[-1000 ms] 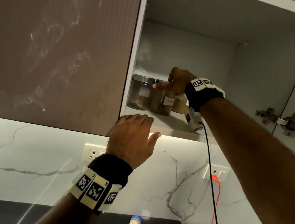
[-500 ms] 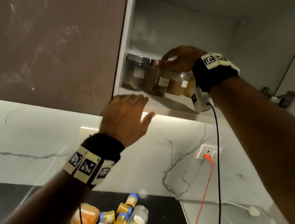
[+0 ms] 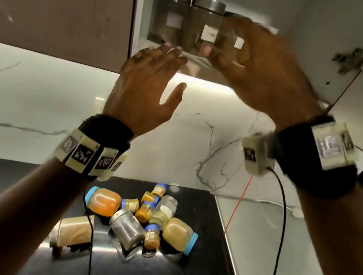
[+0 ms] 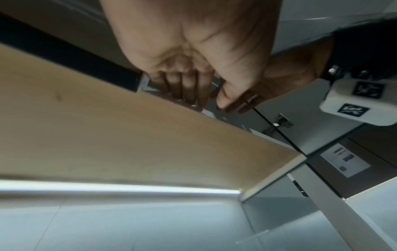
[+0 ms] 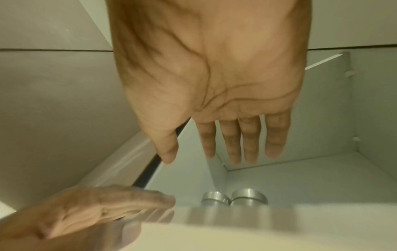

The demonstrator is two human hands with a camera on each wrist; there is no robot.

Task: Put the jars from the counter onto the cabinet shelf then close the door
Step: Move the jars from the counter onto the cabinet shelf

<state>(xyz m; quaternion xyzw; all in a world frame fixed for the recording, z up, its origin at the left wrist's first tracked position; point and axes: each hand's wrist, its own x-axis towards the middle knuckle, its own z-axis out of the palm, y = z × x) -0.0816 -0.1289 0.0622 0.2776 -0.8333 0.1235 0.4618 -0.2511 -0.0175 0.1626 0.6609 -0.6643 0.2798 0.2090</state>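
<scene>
both hands empty, fingers straight: right hand (image 3: 256, 70) just before the shelved steel-lidded jars (image 3: 204, 24), left hand (image 3: 146, 83) at the shelf edge (image 3: 200, 64).

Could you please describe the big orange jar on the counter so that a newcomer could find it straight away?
Look down at the black counter below the open cabinet, where a heap of jars lies. The orange jar lies on its side at the heap's upper left edge. Its bright orange filling and blue lid set it apart from the steel-lidded jar beside it.
</scene>
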